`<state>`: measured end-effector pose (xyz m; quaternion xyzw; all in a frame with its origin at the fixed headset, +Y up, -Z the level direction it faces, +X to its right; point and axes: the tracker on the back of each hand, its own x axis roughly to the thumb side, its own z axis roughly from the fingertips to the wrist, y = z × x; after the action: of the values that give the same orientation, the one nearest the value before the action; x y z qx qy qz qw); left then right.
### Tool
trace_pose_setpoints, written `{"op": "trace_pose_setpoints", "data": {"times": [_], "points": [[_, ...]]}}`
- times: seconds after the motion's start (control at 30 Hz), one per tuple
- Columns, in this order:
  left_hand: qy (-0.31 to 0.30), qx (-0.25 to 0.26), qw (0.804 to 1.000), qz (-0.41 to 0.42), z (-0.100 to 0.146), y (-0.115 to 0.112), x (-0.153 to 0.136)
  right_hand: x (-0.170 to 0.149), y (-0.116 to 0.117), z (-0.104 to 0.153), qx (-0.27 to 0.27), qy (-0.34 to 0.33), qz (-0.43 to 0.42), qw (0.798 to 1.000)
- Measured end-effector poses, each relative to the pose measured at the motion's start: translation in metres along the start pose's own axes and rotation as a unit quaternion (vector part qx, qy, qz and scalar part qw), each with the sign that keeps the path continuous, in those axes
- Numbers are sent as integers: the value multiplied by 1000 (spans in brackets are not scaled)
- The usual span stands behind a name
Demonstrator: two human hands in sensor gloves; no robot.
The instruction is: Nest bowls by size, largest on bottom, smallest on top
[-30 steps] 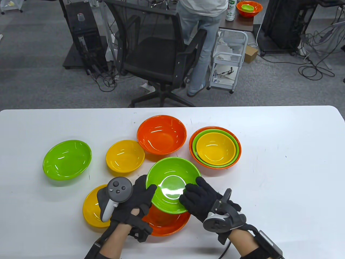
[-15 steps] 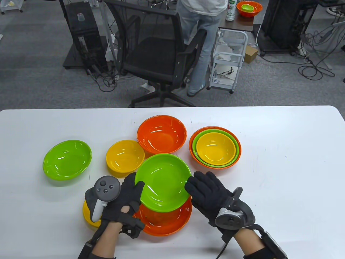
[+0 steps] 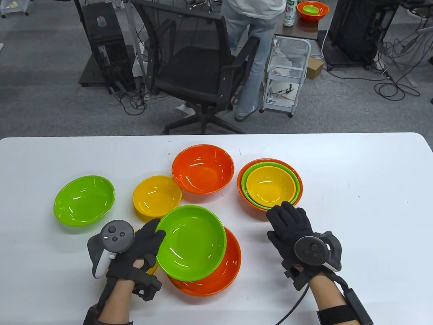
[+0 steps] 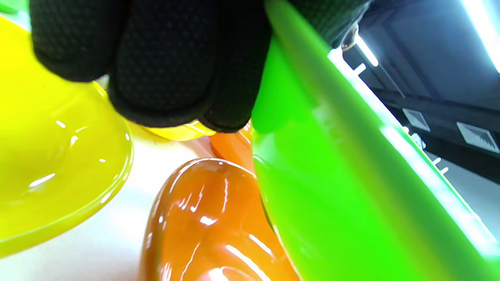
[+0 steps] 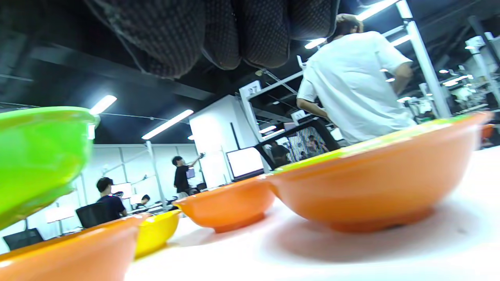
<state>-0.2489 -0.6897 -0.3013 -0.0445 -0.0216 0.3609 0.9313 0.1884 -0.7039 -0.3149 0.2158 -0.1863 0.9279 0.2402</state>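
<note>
Our left hand (image 3: 135,250) grips the green bowl (image 3: 191,243) tilted over the orange bowl (image 3: 230,271), hiding most of a yellow bowl (image 4: 58,175); our right hand (image 3: 291,230) hovers flat, fingers spread, near the nested stack (image 3: 269,184) on the white table (image 3: 355,210).

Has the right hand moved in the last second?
Yes. The right hand has let go of the green bowl and moved right and away, up to the nested stack.
</note>
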Motion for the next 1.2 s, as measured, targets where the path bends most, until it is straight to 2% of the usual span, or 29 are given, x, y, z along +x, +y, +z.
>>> {"op": "trace_pose_setpoints", "data": {"times": [0.17, 0.43, 0.73, 0.87, 1.2], "points": [[-1, -31, 999, -37, -1, -15, 7, -14, -1, 2, 15, 37, -2, 999], [3, -36, 995, -97, -3, -32, 15, -22, -2, 4, 24, 60, -3, 998], [5, -26, 990, -137, -6, -38, 16, -25, -3, 4, 27, 72, -5, 997], [3, -7, 981, -194, -5, -37, 20, -25, -2, 3, 39, 81, 1, 996], [5, -14, 969, -247, -4, -39, 24, -25, 0, 3, 57, 87, 11, 994]]}}
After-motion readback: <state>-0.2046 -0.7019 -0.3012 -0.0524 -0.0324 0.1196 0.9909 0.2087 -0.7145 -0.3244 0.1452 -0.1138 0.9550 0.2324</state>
